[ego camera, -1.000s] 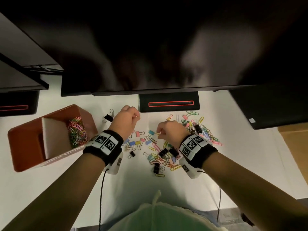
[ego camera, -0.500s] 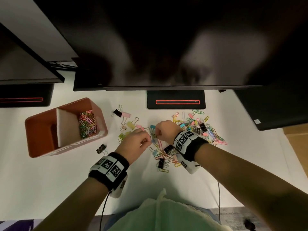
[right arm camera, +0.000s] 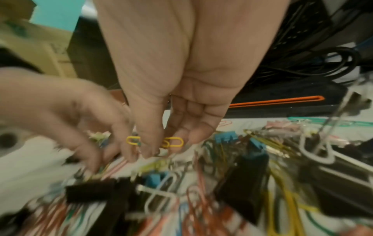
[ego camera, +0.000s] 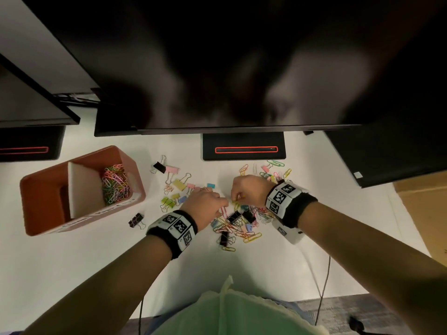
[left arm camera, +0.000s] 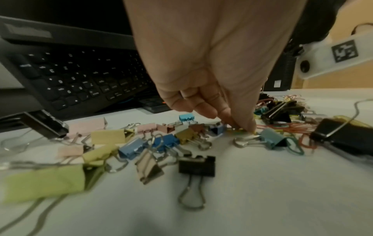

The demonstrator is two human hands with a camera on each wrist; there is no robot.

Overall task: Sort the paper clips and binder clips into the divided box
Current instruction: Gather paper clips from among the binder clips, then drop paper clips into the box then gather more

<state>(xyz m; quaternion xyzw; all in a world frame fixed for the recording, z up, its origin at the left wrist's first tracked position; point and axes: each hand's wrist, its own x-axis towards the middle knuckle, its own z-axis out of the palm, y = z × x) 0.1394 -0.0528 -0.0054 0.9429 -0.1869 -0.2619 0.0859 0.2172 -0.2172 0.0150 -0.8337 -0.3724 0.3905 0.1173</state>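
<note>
An orange divided box point(ego camera: 82, 223) stands at the left; its right compartment holds colourful paper clips point(ego camera: 115, 184), and the left compartment is too dark to read. Pastel binder clips point(ego camera: 179, 184) lie between the box and my hands. A mixed pile of paper clips and black binder clips point(ego camera: 242, 223) lies under both hands. My left hand point(ego camera: 223, 204) has its fingertips pinched together on a paper clip at the pile's left edge point(left arm camera: 242, 126). My right hand point(ego camera: 235, 197) pinches small yellow paper clips point(right arm camera: 172, 142) just above the pile.
A black binder clip point(ego camera: 136, 220) lies alone in front of the box. More clips point(ego camera: 273, 170) are scattered behind my right wrist. Monitors overhang the desk, with a black stand base point(ego camera: 244, 148) behind the clips. A keyboard point(left arm camera: 80, 76) and a cardboard box point(ego camera: 423, 213) flank the area.
My left hand has come back from near the box and dropped onto the pile beside my right hand. My right hand has stayed over the pile, picking at clips.
</note>
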